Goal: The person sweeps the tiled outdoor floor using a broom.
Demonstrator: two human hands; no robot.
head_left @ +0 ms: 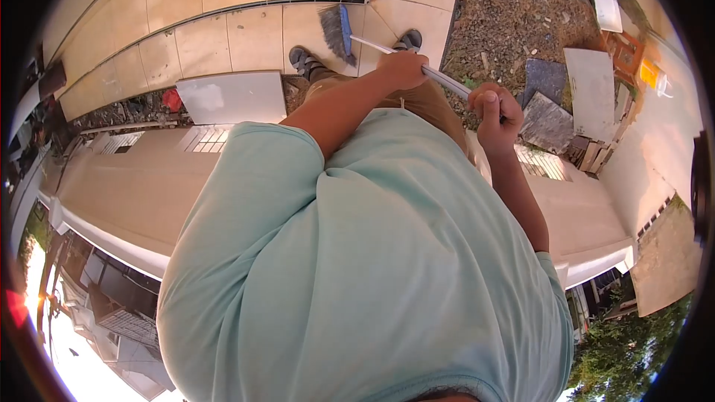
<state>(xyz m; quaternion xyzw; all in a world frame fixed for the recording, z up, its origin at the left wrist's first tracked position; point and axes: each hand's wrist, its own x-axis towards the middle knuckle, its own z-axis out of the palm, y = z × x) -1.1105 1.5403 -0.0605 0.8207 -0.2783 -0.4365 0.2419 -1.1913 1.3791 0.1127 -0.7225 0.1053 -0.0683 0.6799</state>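
A broom with a blue head and dark bristles [345,29] slants across in front of me, its head on the tiled floor between my shoes. My left hand [406,71] is wrapped round the lower part of its pale metallic handle [447,83]. Higher up, near the handle's top end, my right hand [494,113] is closed round it, thumb lying along the outside. The bristles fan out toward the left, close to my left shoe [304,59]. My right shoe [408,39] stands beside the handle.
A raised tiled step [231,7] runs along the left and front. Gravelly soil [503,14] lies to the right, with a grey slab [547,120], a white board [590,89] and an orange block [624,55]. Another white panel [231,98] lies at left.
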